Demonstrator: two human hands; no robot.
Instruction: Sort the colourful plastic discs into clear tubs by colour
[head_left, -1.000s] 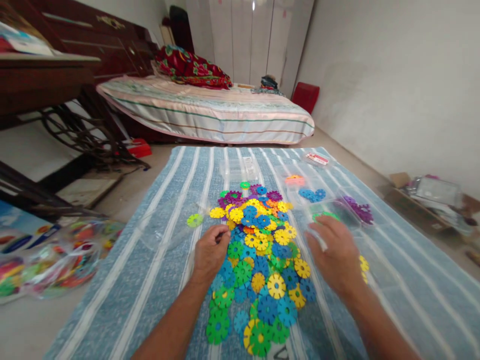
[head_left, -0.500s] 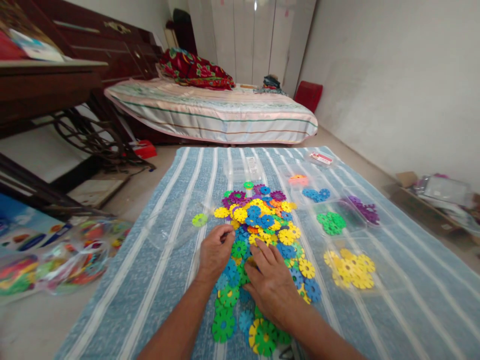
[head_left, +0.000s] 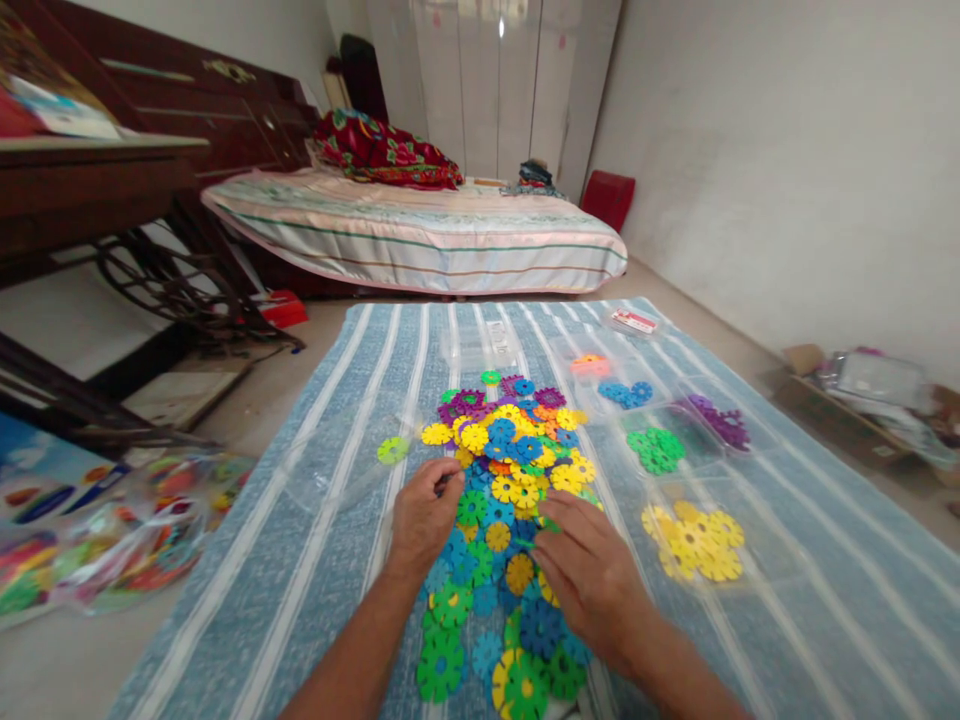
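Observation:
A heap of notched plastic flower discs (head_left: 504, 510) in yellow, blue, green, purple and orange covers the middle of the striped cloth (head_left: 315, 560). My left hand (head_left: 426, 515) rests at the heap's left edge, its fingers curled closed; whatever they may hold is hidden. Over the right side of the heap, my right hand (head_left: 592, 570) pinches a green notched disc (head_left: 551, 524), mostly covered by the fingers. A single light green disc (head_left: 392, 450) lies left of the heap on a clear plastic sheet or lid.
At the right, clear boxes hold sorted discs: yellow (head_left: 694, 540), green (head_left: 655, 450), purple (head_left: 718, 420), blue (head_left: 625, 394) and orange (head_left: 590, 365). A clear container (head_left: 480, 347) stands behind the heap. Bags of colourful pieces (head_left: 150, 540) lie on the floor at left.
My right hand has moved right and slightly down from the middle of the heap, and a green disc now shows at its fingers. My left hand stays nearly in place.

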